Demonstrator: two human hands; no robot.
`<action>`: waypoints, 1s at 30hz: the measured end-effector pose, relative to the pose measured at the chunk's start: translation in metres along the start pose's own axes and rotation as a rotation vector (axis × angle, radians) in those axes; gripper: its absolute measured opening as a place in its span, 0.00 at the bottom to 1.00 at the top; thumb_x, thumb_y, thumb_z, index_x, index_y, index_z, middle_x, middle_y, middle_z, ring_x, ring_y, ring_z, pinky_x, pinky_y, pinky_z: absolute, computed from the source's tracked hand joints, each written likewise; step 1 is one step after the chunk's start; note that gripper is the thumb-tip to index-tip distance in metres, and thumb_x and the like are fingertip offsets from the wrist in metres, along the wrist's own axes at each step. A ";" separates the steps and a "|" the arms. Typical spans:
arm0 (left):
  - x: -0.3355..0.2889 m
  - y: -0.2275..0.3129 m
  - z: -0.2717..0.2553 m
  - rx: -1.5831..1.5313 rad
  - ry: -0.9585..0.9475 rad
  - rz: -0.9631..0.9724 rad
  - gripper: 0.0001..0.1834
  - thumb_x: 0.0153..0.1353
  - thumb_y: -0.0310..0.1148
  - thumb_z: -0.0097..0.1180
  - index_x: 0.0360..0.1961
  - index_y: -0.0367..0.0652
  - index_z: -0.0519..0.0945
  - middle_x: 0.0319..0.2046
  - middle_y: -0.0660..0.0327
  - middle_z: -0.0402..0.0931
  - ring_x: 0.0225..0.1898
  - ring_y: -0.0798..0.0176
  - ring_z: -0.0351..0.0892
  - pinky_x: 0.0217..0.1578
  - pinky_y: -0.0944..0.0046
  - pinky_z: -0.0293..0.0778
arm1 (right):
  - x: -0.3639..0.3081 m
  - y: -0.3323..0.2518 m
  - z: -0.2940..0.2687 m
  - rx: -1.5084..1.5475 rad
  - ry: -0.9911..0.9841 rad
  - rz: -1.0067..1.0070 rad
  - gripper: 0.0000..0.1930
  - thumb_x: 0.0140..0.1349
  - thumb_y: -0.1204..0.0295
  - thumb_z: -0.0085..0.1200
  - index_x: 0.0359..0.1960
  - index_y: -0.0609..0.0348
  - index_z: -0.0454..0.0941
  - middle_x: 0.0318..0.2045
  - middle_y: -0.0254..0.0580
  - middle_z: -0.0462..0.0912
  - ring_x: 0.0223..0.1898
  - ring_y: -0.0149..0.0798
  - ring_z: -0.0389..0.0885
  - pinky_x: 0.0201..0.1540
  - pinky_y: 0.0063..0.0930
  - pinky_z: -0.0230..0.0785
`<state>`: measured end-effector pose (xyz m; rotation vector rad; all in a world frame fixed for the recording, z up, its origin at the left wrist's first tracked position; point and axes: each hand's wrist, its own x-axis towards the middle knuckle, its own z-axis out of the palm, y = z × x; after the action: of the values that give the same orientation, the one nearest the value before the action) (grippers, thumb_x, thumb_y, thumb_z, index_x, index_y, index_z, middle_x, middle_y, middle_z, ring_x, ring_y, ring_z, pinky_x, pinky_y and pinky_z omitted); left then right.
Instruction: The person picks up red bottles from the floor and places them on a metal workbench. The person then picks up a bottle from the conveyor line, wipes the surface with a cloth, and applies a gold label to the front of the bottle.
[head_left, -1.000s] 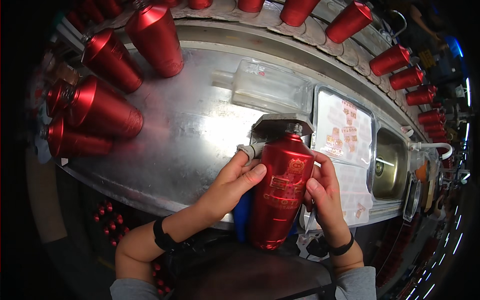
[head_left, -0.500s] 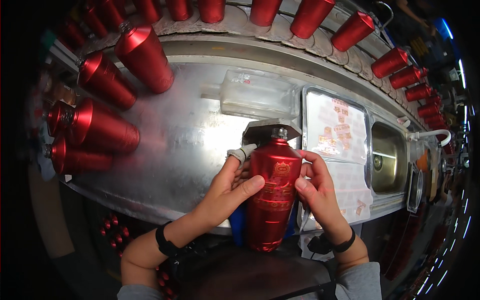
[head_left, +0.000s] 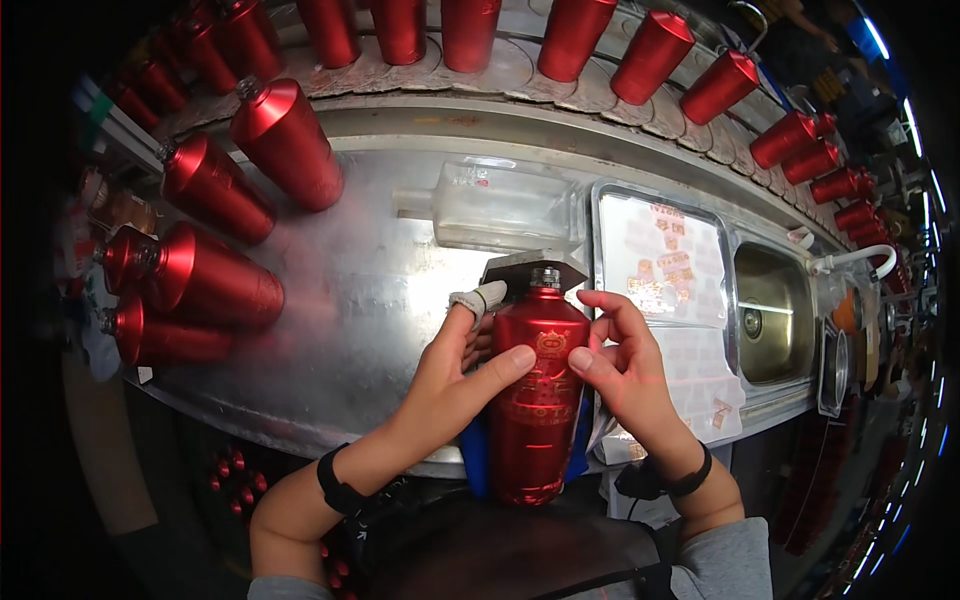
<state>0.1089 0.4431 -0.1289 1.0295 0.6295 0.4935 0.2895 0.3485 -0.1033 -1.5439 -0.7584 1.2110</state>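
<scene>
I am cradling the red bottle (head_left: 537, 400) at six o'clock, my left hand (head_left: 455, 375) and right hand (head_left: 620, 372) wrapped around its sides, thumbs pressing its front (probably steadying the gold emblem). A clear glass bottle (head_left: 505, 208) is lying at twelve o'clock on the steel bench (head_left: 340, 300).

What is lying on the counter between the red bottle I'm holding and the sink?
In the head view, a flat tray of small labels lies between the red bottle and the sink.
</scene>
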 end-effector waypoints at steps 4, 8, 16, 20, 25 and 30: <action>0.008 0.005 0.008 -0.106 0.010 -0.076 0.34 0.64 0.37 0.61 0.66 0.37 0.59 0.55 0.52 0.71 0.56 0.63 0.73 0.58 0.62 0.69 | 0.005 0.003 0.004 -0.031 0.009 -0.011 0.27 0.59 0.69 0.66 0.57 0.62 0.69 0.29 0.25 0.64 0.27 0.16 0.64 0.31 0.10 0.62; 0.009 0.000 0.011 -0.085 0.021 -0.052 0.32 0.65 0.36 0.60 0.64 0.37 0.61 0.54 0.53 0.73 0.54 0.64 0.74 0.56 0.63 0.71 | 0.005 0.005 0.006 -0.022 0.029 -0.052 0.25 0.58 0.67 0.67 0.54 0.62 0.72 0.27 0.24 0.64 0.28 0.17 0.62 0.32 0.11 0.59; 0.009 -0.002 0.012 -0.058 0.035 -0.005 0.30 0.66 0.35 0.58 0.65 0.38 0.61 0.53 0.53 0.73 0.52 0.65 0.76 0.54 0.65 0.73 | 0.008 0.004 0.004 -0.098 0.043 -0.050 0.26 0.56 0.65 0.69 0.52 0.62 0.73 0.27 0.24 0.64 0.28 0.18 0.59 0.30 0.13 0.57; 0.009 0.001 0.014 -0.076 0.049 0.003 0.28 0.66 0.34 0.58 0.63 0.37 0.63 0.52 0.53 0.74 0.52 0.66 0.76 0.53 0.65 0.73 | 0.009 0.004 0.003 -0.103 0.037 -0.049 0.26 0.55 0.65 0.70 0.52 0.61 0.73 0.26 0.23 0.63 0.27 0.18 0.59 0.29 0.13 0.56; 0.013 0.009 0.020 -0.055 0.040 -0.050 0.24 0.65 0.33 0.58 0.58 0.38 0.66 0.51 0.55 0.74 0.51 0.66 0.76 0.52 0.65 0.74 | 0.013 0.002 -0.002 -0.034 0.021 0.021 0.23 0.57 0.64 0.67 0.51 0.61 0.74 0.24 0.22 0.62 0.27 0.17 0.59 0.29 0.13 0.56; 0.013 0.004 0.022 -0.023 0.058 0.015 0.24 0.66 0.32 0.58 0.59 0.37 0.66 0.51 0.55 0.74 0.51 0.67 0.76 0.51 0.66 0.75 | 0.014 -0.001 -0.001 -0.169 0.035 -0.002 0.20 0.60 0.64 0.64 0.49 0.61 0.75 0.24 0.22 0.62 0.27 0.17 0.59 0.30 0.14 0.56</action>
<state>0.1332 0.4393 -0.1206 1.0019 0.6667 0.5445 0.2949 0.3613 -0.1068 -1.6966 -0.8570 1.1387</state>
